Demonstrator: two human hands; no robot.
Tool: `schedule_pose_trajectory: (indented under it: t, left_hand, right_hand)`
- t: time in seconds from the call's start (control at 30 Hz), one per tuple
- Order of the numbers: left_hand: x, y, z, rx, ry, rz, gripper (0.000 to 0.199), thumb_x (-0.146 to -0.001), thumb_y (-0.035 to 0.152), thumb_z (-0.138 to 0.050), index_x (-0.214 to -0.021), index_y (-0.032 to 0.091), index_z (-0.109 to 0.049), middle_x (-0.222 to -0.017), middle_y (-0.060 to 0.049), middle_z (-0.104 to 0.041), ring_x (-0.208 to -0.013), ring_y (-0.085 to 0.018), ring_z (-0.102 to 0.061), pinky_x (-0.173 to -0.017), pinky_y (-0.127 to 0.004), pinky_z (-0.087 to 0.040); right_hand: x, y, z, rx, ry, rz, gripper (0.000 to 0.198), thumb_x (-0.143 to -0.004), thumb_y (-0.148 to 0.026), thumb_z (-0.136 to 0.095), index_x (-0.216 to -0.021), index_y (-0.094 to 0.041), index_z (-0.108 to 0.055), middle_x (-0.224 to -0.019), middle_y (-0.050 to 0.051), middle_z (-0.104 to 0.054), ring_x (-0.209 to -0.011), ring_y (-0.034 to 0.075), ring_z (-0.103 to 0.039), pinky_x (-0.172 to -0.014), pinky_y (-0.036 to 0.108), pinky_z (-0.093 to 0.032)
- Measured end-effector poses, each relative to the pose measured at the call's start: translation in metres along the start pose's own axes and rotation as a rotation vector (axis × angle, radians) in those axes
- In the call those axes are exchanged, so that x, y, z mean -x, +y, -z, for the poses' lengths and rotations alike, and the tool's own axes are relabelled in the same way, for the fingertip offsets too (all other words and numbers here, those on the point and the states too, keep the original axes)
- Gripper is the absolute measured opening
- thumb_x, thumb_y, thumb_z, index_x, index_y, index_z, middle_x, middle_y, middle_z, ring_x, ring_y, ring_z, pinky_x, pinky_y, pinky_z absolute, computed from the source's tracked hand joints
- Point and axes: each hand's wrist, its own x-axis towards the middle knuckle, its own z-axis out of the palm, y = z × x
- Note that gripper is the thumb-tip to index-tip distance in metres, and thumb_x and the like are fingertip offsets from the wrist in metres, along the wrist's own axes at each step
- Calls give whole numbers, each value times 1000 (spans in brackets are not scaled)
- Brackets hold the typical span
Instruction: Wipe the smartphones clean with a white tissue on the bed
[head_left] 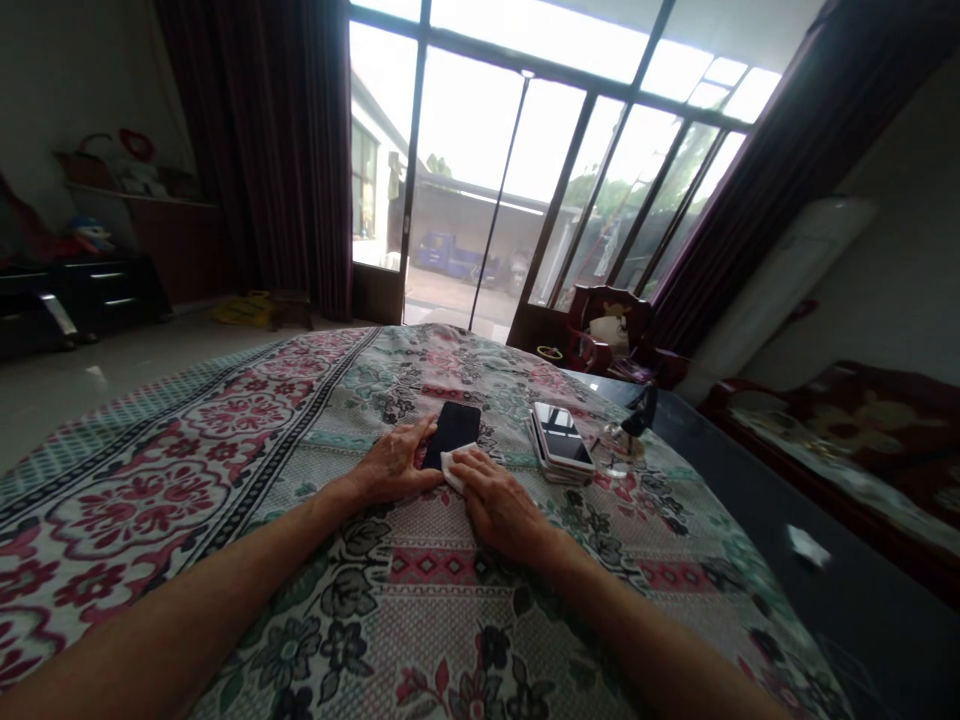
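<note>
**Near the table's far edge: hands on a dark phone**

No writing is legible. A stack of phones (561, 442) and a small spray bottle (626, 440) sit rightward, apart. On the floral cloth (225, 470), the left hand (394, 465) steadies a black phone (453, 432) by its side; the right hand (499, 505) presses a white wipe (454, 466) against its near end.

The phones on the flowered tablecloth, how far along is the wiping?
Done: cannot tell. In hand: the left hand steadies a black phone while the right hand presses a white cloth at its near edge. Left: perhaps the stack of light-edged phones beside it.
</note>
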Motion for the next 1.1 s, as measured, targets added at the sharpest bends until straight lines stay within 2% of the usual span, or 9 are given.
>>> schedule_pose_trajectory:
  t: [0.13, 0.33, 0.43, 0.57, 0.67, 0.93, 1.1]
  left_hand:
    - [-1, 0, -1, -7, 9, -18, 80, -69, 40, -70, -142, 19, -44, -135, -16, -60, -124, -34, -56, -103, -49, -45]
    - [-3, 3, 1, 4, -26, 20, 79, -70, 41, -69, -141, 15, -45, -134, -19, -60, -125, -37, -54, -104, -50, -45]
    - [-3, 3, 1, 7, -14, 20, 80, -71, 42, -68, -142, 15, -44, -133, -19, -61, -124, -37, -54, -104, -50, -45]
    - [-2, 3, 1, 10, -2, 9, 81, -71, 40, -68, -144, 15, -43, -132, -18, -61, -125, -37, -54, -104, -50, -44]
    - [-2, 5, 2, 14, -33, 20, 80, -72, 42, -66, -143, 14, -43, -134, -19, -60, -126, -38, -53, -104, -52, -44]
    - [-2, 6, 5, 8, -52, 27, 78, -72, 44, -67, -141, 14, -45, -138, -20, -56, -128, -37, -52, -107, -52, -42]
    - [-1, 6, 5, -4, -67, 23, 76, -72, 45, -67, -139, 15, -47, -142, -19, -53, -131, -36, -49, -109, -51, -40]
  right_hand:
    - [-22, 25, -3, 7, 21, -32, 39, -92, -9, -39, -120, -20, -64, -132, 8, -61, -128, 21, -51, -110, 43, -41]
    - [-58, 63, -11, 41, 53, -198, 40, -89, -7, -40, -116, -22, -67, -131, 7, -63, -125, 21, -55, -108, 42, -43]
    - [-73, 76, -14, 53, 55, -258, 42, -90, -8, -40, -117, -24, -67, -132, 6, -63, -125, 21, -56, -108, 42, -42]
    - [-85, 83, -15, 54, 38, -332, 41, -91, -9, -39, -121, -19, -66, -131, 9, -64, -124, 21, -57, -108, 37, -42]
    - [-82, 80, -16, 63, 44, -314, 43, -90, -9, -39, -124, -20, -64, -135, 9, -61, -128, 21, -53, -109, 39, -40]
    - [-36, 42, -7, 24, -9, -29, 43, -90, -10, -41, -125, -25, -62, -135, 5, -60, -130, 23, -49, -110, 44, -40]
    - [-8, 13, 1, -6, -69, 8, 45, -92, -14, -40, -132, -22, -58, -141, 7, -55, -136, 24, -43, -113, 45, -37]
